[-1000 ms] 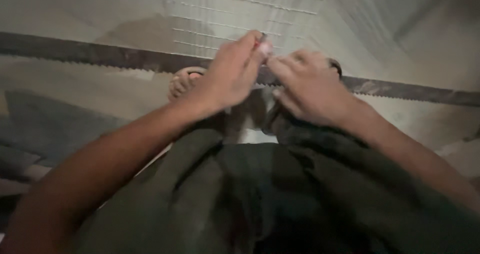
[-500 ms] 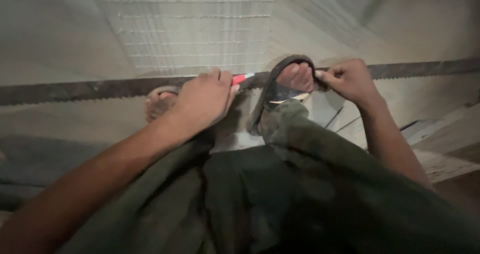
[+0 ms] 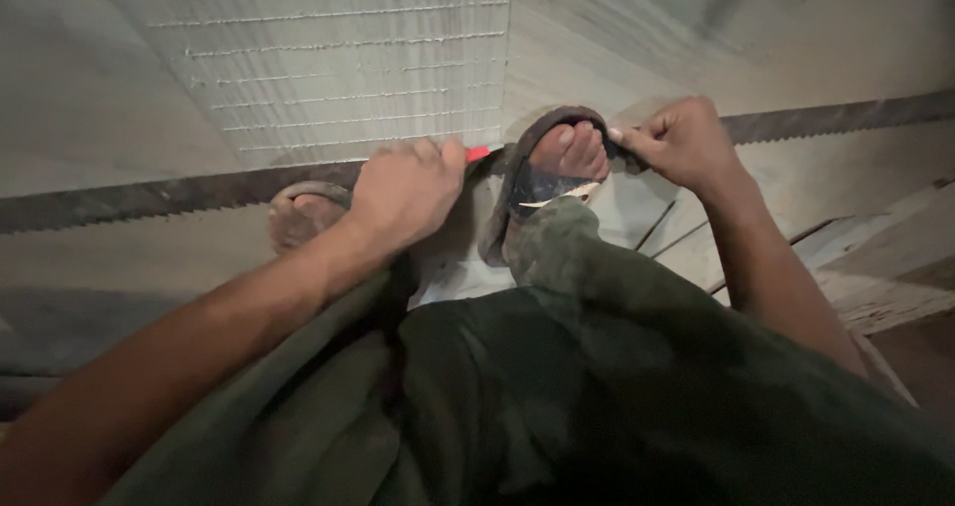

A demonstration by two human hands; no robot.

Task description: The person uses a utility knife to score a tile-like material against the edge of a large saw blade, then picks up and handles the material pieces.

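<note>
I see the long saw blade point(image 3: 149, 200) lying 9 to 3 o'clock | left hand point(image 3: 406, 193) curled, gripping a red pencil point(image 3: 477, 154) | right hand point(image 3: 681, 143) pinching the blade's 3 o'clock part.

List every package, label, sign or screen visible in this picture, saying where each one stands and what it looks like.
None: no package, label, sign or screen shows here.
The left hand grips a small red item beside the long toothed blade.
The right hand pinches the blade by the sandalled foot.
Above them lies a pale board scored with lines.
</note>
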